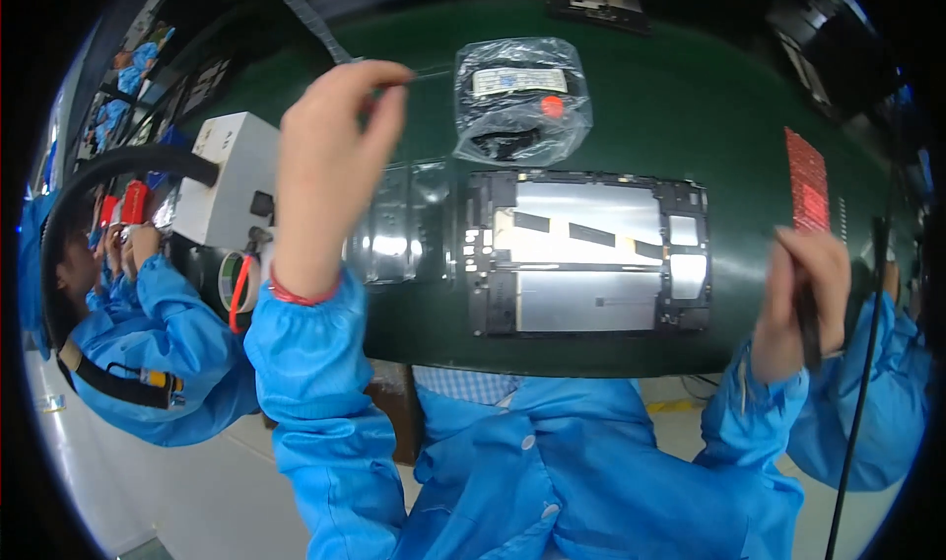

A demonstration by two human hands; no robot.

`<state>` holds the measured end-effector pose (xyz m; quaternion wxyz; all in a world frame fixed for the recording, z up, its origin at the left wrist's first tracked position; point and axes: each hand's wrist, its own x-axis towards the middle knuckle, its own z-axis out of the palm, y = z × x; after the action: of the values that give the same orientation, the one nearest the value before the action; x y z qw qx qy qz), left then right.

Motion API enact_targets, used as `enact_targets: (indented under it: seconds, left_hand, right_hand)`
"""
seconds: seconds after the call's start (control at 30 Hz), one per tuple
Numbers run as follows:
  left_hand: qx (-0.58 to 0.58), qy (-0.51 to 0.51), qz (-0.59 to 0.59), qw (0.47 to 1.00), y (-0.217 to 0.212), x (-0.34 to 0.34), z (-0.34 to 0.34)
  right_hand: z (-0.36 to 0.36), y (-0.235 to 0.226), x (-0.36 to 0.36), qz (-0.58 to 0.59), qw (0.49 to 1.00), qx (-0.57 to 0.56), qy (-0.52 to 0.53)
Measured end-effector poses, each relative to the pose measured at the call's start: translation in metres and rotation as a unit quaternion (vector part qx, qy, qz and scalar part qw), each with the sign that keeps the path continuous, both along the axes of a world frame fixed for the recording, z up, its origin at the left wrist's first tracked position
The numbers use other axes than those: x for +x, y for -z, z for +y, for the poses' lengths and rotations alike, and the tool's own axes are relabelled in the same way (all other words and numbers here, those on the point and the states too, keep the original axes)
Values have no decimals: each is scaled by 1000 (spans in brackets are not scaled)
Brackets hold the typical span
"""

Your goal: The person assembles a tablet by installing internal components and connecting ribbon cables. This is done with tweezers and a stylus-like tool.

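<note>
Left hand (330,166) fingers pinching a thin strip above the open tablet chassis (588,252); right hand (803,299) fingers gripping a dark tool beside it.

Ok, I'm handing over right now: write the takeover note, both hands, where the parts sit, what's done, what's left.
Left hand: raised over the green mat, fingertips pinched on something thin; what it is cannot be told.
Right hand: at the mat's right edge, closed on a dark slim tool.
Opened tablet chassis: flat mid-mat, inner side up, black tape strips across its plate; neither hand touches it.
Clear bag with a black cable: behind the chassis, closed.
Red strip: on the mat, right of the chassis.
Done: chassis laid open. Left: whatever the pinched piece is for.
</note>
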<state>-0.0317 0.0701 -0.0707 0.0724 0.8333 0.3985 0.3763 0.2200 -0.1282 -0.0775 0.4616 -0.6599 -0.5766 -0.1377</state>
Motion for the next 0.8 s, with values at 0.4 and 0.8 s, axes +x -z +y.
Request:
enact_targets:
  seconds: [0.4, 0.8]
  left_hand:
    - [-32, 201, -14, 979, 91, 93, -25]
    - [-41, 222, -53, 973, 96, 87, -18]
  right_hand:
    - [95, 66, 3, -218, 953, -100, -183]
    - [97, 66, -7, -262, 939, -151, -166]
